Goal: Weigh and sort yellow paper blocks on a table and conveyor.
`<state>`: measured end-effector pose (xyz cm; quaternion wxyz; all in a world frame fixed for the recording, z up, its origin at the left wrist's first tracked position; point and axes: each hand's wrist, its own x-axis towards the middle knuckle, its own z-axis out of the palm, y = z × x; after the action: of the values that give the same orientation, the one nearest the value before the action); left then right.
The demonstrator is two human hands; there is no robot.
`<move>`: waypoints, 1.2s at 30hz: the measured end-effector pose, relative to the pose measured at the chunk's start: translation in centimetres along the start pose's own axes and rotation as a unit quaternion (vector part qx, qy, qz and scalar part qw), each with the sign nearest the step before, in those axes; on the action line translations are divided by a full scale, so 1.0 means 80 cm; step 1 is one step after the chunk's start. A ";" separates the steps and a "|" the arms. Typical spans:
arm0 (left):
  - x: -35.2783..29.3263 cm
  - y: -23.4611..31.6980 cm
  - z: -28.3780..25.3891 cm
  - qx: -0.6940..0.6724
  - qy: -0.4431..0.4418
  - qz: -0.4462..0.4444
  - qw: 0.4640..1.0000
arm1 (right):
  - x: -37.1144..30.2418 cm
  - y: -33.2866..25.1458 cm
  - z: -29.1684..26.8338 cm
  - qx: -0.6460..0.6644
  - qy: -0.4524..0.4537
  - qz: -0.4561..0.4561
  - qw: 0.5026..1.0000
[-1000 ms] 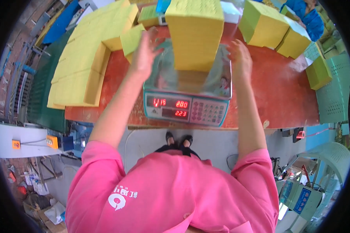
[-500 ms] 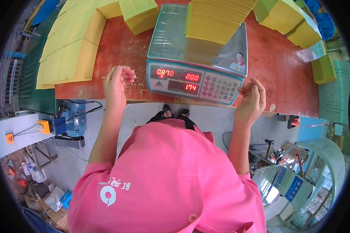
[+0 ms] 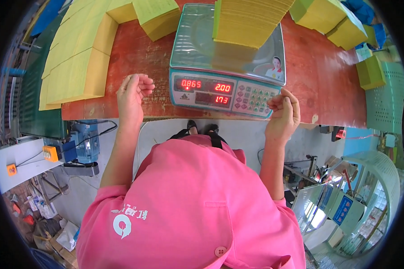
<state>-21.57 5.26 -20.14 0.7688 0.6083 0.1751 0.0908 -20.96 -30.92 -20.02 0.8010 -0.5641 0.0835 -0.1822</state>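
Note:
On the red wooden table stands a weighing scale (image 3: 197, 56) with a metal pan, a keypad and lit red digits. A tall stack of yellow paper sheets (image 3: 249, 22) rests on its pan, the top cut off by the frame. My left hand (image 3: 133, 96), fingers loosely curled and a little apart, hovers empty to the left of the scale over the table's near edge. At the scale's near right corner, beside the keypad, is my right hand (image 3: 283, 114). Its fingers are bent and apart with nothing visible in them; whether they touch the casing I cannot tell.
Yellow paper stacks (image 3: 76, 67) line the table's left side; another stack (image 3: 157, 18) lies behind the scale's left. More stacks (image 3: 323, 20) sit at the far right, with a single block (image 3: 370, 72) at the right edge. A blue motor (image 3: 85, 141) stands below left.
My right hand has moved slightly left along the scale's corner. My left hand has barely shifted. The lit weight and price readings have dropped slightly.

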 end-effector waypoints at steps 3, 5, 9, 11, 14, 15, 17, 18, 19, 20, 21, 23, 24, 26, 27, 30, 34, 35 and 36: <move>-0.001 0.005 0.004 -0.001 -0.006 0.016 1.000 | -0.002 -0.006 0.005 0.008 -0.004 -0.021 1.000; 0.010 0.010 0.003 0.000 -0.002 0.048 0.999 | -0.004 -0.009 0.007 -0.027 0.020 -0.008 0.999; 0.033 0.026 0.007 0.002 0.012 0.053 0.999 | -0.012 -0.007 0.006 -0.001 0.004 -0.005 1.000; 0.041 0.038 0.003 0.007 0.019 0.064 0.998 | -0.015 -0.013 0.015 0.000 -0.011 -0.008 1.000; 0.064 0.054 -0.005 0.042 0.021 0.095 0.994 | -0.020 -0.019 0.029 0.000 -0.023 0.001 1.000; 0.073 0.059 -0.004 0.043 0.027 0.103 0.993 | -0.020 -0.020 0.034 0.006 -0.031 -0.001 0.999; 0.090 0.062 -0.005 0.054 0.030 0.127 0.990 | -0.026 -0.022 0.047 -0.016 -0.067 0.007 0.998; 0.104 0.057 -0.009 0.070 0.016 0.120 0.990 | -0.030 -0.017 0.049 -0.027 -0.065 0.015 0.997; 0.114 0.056 -0.011 0.070 0.021 0.125 0.989 | -0.034 -0.016 0.058 -0.024 -0.071 0.014 0.997; 0.125 0.056 -0.010 0.072 0.036 0.099 0.992 | -0.039 -0.015 0.069 -0.021 -0.090 0.035 0.995; 0.136 0.055 -0.012 0.071 0.051 0.068 0.994 | -0.045 -0.015 0.078 -0.022 -0.110 0.057 0.992; 0.165 0.053 -0.015 0.059 0.021 0.028 0.998 | -0.050 -0.012 0.086 -0.009 -0.129 0.082 0.988; 0.181 0.052 -0.009 0.060 0.029 -0.004 0.998 | -0.051 -0.007 0.089 -0.020 -0.160 0.092 0.983; 0.207 0.051 0.002 0.061 0.038 -0.035 0.997 | -0.056 -0.008 0.100 -0.055 -0.198 0.102 0.973; 0.222 0.051 0.009 0.062 0.016 -0.046 0.997 | -0.057 -0.010 0.107 -0.056 -0.200 0.098 0.973; 0.266 0.037 0.023 0.037 -0.046 -0.027 0.998 | -0.059 -0.007 0.126 -0.106 -0.189 0.095 0.972; 0.322 0.036 0.031 0.033 -0.162 -0.029 0.986 | -0.072 0.011 0.168 -0.056 -0.157 0.118 0.979; 0.329 0.043 0.035 0.068 -0.195 -0.031 0.978 | -0.076 0.018 0.182 -0.057 -0.156 0.119 0.979; 0.338 0.053 0.040 0.207 -0.167 0.014 0.964 | -0.079 0.026 0.193 -0.053 -0.155 0.117 0.980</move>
<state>4.86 12.97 -19.67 0.6430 0.7631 0.0510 -0.0394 -21.13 -14.36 -17.02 0.7890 -0.6134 0.0335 0.0067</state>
